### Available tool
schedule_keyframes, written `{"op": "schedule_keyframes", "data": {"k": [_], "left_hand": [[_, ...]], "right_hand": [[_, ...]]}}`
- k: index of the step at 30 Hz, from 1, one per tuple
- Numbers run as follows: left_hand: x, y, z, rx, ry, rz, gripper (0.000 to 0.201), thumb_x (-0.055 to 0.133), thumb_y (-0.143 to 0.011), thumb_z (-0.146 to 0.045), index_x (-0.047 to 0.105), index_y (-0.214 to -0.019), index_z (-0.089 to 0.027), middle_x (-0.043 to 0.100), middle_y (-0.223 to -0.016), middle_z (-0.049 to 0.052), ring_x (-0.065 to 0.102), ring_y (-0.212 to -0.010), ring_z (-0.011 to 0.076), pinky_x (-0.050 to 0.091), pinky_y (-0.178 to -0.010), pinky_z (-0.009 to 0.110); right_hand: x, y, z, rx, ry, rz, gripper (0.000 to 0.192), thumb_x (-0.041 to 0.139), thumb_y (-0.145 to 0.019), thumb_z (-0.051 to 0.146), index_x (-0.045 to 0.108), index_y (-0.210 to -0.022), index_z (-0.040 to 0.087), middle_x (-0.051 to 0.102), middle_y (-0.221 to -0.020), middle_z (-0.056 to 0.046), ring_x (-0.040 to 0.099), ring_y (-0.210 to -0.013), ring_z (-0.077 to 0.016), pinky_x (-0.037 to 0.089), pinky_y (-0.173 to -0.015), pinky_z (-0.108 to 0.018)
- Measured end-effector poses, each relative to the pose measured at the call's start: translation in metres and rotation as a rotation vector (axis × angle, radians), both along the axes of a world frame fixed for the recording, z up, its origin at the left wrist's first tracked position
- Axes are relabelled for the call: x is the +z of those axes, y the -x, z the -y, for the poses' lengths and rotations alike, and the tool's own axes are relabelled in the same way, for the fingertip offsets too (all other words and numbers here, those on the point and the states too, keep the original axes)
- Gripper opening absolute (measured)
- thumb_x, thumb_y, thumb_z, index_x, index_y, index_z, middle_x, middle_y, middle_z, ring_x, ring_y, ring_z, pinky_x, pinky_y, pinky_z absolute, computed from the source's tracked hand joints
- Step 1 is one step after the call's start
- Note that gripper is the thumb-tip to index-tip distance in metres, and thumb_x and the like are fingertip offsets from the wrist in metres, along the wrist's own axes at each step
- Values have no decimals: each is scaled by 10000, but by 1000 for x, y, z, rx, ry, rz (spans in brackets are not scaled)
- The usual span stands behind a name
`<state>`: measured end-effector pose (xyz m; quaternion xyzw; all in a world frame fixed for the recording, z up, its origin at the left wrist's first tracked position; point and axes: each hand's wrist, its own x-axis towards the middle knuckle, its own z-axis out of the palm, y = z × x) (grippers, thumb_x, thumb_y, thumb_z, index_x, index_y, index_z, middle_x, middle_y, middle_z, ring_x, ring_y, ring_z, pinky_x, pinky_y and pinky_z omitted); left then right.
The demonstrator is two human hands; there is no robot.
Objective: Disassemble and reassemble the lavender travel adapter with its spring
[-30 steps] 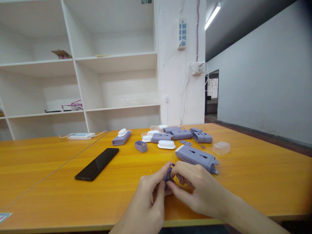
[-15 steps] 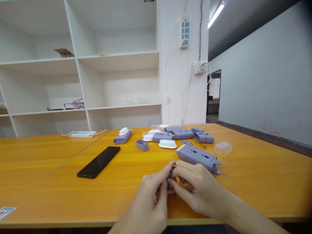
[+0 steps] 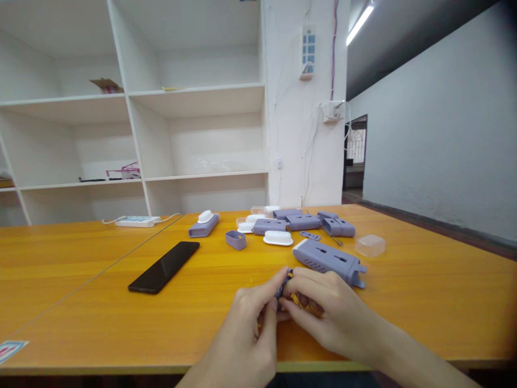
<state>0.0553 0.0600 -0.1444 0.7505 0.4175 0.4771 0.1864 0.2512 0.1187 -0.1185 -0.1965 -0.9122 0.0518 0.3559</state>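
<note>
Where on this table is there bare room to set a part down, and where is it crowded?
Bare wood lies left of the black phone, toward the power strip; also right of the clear cap, and between the phone and the left hand. It is crowded among the purple housings and white caps beyond the right hand.

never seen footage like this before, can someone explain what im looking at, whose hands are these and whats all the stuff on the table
The picture comes from a camera worn on a person's head, looking down at their own bare hands. The left hand and right hand together pinch a small purple part, mostly hidden by fingers. On the orange table lie a black phone, a large purple perforated casing, more purple and white pieces, and a clear plastic cap. White shelves stand behind.
</note>
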Motion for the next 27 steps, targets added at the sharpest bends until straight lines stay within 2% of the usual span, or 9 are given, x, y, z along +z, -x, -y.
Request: {"op": "schedule_keyframes", "data": {"k": [6, 13, 21, 27], "left_hand": [[0, -2, -2, -45, 44, 90, 447, 442, -1037, -255, 531, -1468, -329, 656, -1328, 67, 648, -1190, 238, 588, -1033, 421], [1, -1, -2, -44, 55, 76, 453, 451, -1030, -234, 535, -1468, -315, 676, -1288, 66, 659, -1158, 227, 595, -1027, 398], [-1, -2, 0, -44, 71, 92, 453, 439, -1029, -232, 539, -1465, -302, 667, -1293, 79, 656, -1160, 236, 595, -1024, 423], [1, 0, -1, -15, 22, 14, 455, 447, -1021, -225, 542, -1465, -256, 665, -1298, 100, 648, -1178, 238, 568, -1057, 432]], "right_hand": [[2, 1, 3, -22, 84, -59, 104, 597, -948, 137, 607, -866, 201, 613, -759, 35, 532, -647, -113, 355, -611, -261], [0, 2, 3, -51, 75, -9, 113, 570, -956, 147, 581, -859, 205, 627, -794, 26, 565, -703, -129, 360, -645, -279], [-1, 1, 3, -55, -26, 43, 89, 532, -966, 155, 578, -906, 202, 639, -849, 0, 577, -759, -156, 345, -669, -306], [-6, -1, -1, -76, -176, 49, 112, 597, -881, 121, 551, -830, 209, 612, -765, 24, 554, -701, -146, 287, -619, -317]]}}
